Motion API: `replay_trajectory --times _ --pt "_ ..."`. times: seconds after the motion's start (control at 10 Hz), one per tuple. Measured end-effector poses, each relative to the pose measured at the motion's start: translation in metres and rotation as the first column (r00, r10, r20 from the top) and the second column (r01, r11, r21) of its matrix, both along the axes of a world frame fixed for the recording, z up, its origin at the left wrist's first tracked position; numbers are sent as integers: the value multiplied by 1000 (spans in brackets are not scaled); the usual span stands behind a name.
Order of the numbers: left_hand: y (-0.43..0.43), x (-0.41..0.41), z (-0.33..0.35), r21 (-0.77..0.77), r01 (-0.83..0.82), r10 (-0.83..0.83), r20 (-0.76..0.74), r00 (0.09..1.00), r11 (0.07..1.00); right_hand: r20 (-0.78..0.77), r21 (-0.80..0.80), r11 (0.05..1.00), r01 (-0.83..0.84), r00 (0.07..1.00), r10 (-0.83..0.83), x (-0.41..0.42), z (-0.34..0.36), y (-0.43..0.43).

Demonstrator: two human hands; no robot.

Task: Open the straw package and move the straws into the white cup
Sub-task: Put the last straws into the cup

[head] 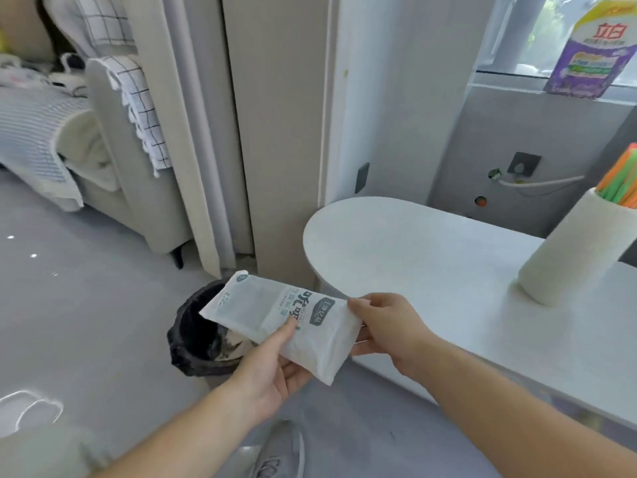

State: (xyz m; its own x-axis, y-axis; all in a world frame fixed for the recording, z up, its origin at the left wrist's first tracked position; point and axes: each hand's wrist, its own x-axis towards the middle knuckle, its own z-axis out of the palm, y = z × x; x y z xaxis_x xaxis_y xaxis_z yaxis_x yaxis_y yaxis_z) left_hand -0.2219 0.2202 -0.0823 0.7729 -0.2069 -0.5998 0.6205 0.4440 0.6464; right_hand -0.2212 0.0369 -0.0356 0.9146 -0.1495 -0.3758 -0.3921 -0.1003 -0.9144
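Left grip pinches the straw package from below with the thumb on top. Right grip clamps its right end, so the package sits tilted in mid-air just off the desk edge, above a black bin on the floor. Package far end looks open, though blur leaves that unsure; further right on the desk the white cup stands upright, with orange and green straws in it.

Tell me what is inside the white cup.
Orange and green straws stand in the white cup, tips above its rim. The cup's wall hides their lower parts and the bottom.
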Motion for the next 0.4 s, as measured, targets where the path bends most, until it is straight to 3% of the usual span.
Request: replay_trajectory --times 0.2,0.4 --pt "33 8 -36 118 14 6 -167 986 993 -76 -46 998 36 996 -39 31 -42 54" --pt "33 7 -43 131 119 -82 -253 964 984 -185 -100 995 -20 983 2 56 -64 68"
